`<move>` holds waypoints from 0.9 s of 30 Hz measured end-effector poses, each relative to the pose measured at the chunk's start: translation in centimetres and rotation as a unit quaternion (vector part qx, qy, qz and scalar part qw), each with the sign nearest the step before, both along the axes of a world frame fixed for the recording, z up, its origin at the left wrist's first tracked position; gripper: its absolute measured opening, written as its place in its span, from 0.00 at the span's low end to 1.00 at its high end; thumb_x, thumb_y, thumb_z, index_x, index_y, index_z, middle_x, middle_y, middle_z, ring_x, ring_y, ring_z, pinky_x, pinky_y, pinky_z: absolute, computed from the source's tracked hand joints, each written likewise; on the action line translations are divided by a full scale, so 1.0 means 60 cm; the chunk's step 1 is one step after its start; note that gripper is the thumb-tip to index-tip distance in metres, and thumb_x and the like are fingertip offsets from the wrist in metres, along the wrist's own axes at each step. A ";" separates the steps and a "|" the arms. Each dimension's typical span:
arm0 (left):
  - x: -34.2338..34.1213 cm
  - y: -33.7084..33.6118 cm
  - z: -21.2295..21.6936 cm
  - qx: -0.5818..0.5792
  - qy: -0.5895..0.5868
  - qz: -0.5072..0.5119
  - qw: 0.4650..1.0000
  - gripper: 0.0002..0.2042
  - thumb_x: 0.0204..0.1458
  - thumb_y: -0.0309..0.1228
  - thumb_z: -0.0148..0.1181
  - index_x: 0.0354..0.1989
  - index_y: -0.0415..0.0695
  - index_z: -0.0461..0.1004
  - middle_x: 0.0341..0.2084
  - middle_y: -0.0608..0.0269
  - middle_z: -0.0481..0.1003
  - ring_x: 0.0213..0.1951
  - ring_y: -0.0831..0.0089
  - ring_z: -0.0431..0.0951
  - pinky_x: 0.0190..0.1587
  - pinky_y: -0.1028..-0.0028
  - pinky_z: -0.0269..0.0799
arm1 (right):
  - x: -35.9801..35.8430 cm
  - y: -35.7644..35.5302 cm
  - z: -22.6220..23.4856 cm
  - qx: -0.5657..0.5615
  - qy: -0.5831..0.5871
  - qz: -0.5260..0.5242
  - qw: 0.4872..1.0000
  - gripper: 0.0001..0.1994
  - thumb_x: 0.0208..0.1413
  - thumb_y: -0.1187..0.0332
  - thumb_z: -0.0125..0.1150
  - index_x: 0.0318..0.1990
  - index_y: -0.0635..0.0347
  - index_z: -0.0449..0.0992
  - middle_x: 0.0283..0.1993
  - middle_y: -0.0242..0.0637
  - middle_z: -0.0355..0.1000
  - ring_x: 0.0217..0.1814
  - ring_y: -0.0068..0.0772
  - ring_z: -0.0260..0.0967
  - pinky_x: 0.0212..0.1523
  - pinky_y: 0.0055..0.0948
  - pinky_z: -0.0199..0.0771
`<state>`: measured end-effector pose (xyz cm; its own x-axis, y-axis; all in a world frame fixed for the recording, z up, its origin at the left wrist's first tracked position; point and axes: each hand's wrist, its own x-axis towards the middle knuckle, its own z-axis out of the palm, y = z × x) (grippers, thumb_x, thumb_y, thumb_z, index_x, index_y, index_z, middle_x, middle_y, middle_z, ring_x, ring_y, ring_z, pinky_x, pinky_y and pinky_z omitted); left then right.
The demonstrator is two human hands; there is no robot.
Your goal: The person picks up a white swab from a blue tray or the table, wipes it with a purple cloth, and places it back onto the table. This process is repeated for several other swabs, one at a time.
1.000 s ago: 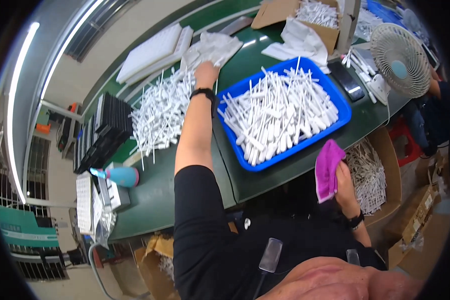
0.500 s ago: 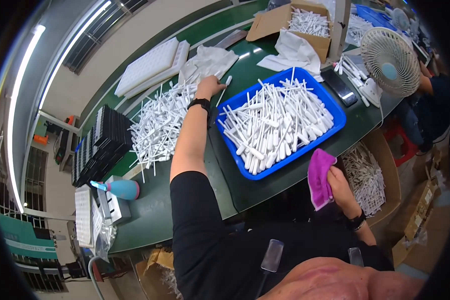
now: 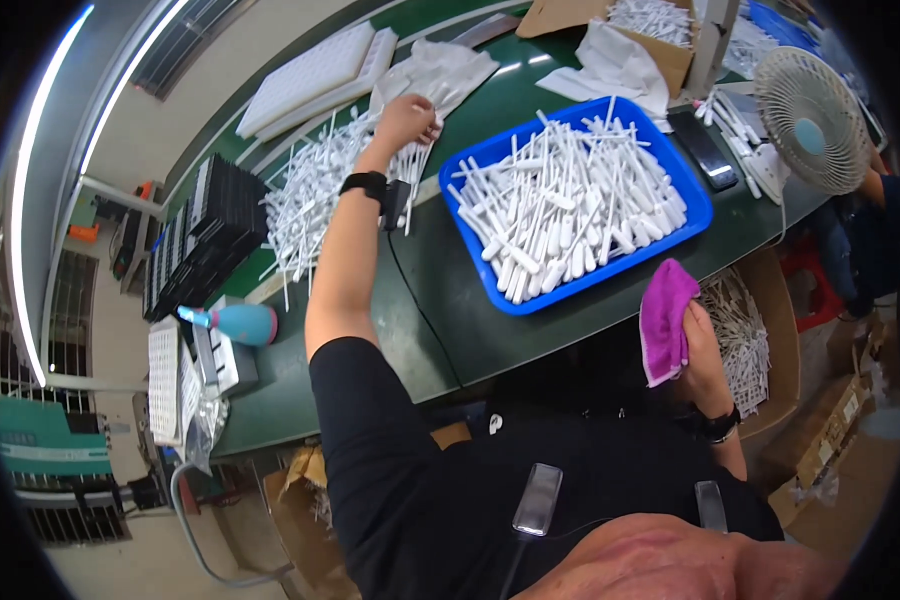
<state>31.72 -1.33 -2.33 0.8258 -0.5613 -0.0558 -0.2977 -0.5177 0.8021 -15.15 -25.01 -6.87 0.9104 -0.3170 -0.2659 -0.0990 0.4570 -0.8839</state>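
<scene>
My left hand reaches over the far edge of a loose pile of white plastic sticks. Its fingers curl downward, and whatever they grip, if anything, is hidden beneath them. My right hand is closed round a purple cloth, held in front of the table's near edge. Between the hands, a blue tray is heaped with similar white sticks, thin at one end and thick and rounded at the other.
Left of the pile stand stacked black trays and a teal spray bottle. White foam trays and a white cloth lie behind. A phone and a fan are at right. A carton of sticks stands below.
My left hand has moved left, away from the lone stick beside the blue tray and onto the pile's edge. My right hand still grips the purple cloth. The whole view has shifted slightly.
</scene>
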 end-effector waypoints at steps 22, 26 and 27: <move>-0.413 0.123 -0.049 -0.493 0.242 0.208 0.809 0.13 0.54 0.25 0.51 0.47 0.37 0.63 0.44 0.50 0.73 0.38 0.68 0.78 0.39 0.71 0.77 | 0.085 0.078 -0.005 0.060 -0.040 0.168 0.983 0.16 0.64 0.65 0.43 0.53 0.67 0.66 0.44 0.34 0.72 0.42 0.19 0.70 0.43 0.19 0.69; -0.433 0.112 -0.062 -0.545 0.326 0.168 0.754 0.19 0.54 0.24 0.50 0.55 0.35 0.60 0.49 0.50 0.70 0.44 0.67 0.75 0.47 0.68 0.74 | 0.082 0.076 -0.007 0.064 -0.043 0.167 0.983 0.16 0.64 0.65 0.43 0.52 0.67 0.66 0.44 0.34 0.72 0.42 0.20 0.70 0.43 0.19 0.70; -0.438 0.107 -0.062 -0.559 0.357 0.154 0.732 0.21 0.54 0.23 0.49 0.57 0.35 0.58 0.50 0.50 0.69 0.46 0.67 0.74 0.50 0.67 0.73 | 0.082 0.076 -0.008 0.065 -0.045 0.170 0.982 0.16 0.64 0.65 0.43 0.52 0.67 0.66 0.44 0.34 0.72 0.42 0.20 0.70 0.43 0.19 0.70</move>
<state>5.43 5.09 -6.04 0.9074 -0.3786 -0.1823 0.3964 0.6275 0.6701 -10.20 -20.47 -7.33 0.9795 0.0397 -0.1977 -0.1892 0.5203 -0.8328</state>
